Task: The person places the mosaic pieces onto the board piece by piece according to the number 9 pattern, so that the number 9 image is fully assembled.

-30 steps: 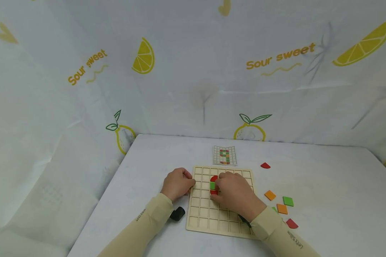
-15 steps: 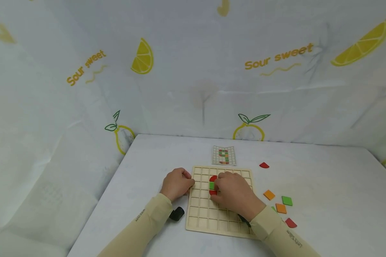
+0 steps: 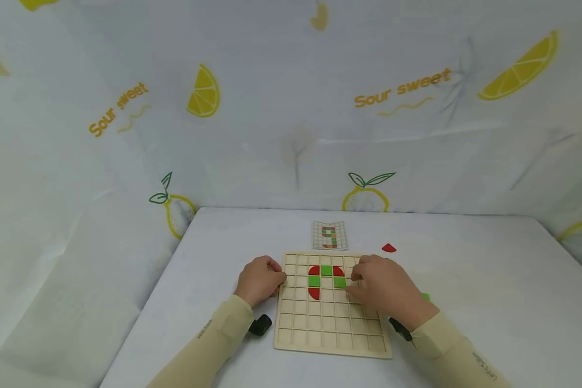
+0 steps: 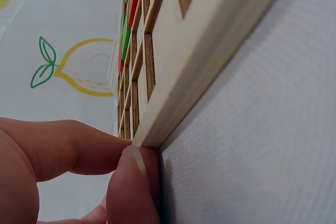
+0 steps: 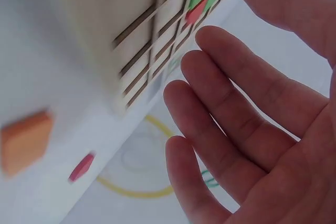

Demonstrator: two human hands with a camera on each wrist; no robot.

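A square wooden grid board (image 3: 332, 326) lies on the white table. My left hand (image 3: 259, 281) pinches its left edge, thumb and index finger (image 4: 89, 148) against the wood. In the board's upper middle, green squares (image 3: 339, 282) and red quarter-circles (image 3: 314, 293) sit in cells, forming an arch. Just right of them, my right hand (image 3: 388, 285) hovers over the right side of the board. Its fingers (image 5: 247, 114) are spread and loosely bent in the right wrist view, with nothing between them and the thumb.
Behind the board lies a card (image 3: 330, 245) with a printed coloured grid pattern. A loose red quarter-circle (image 3: 389, 248) is at the back right. A green piece (image 3: 425, 296) shows partly behind the right hand. In the right wrist view, an orange piece (image 5: 26, 140) lies beside the board.
My right hand has moved right, off the arch of pieces, uncovering green squares and a red quarter-circle in the cells. The left hand stays at the board's edge. The head view has shifted slightly.
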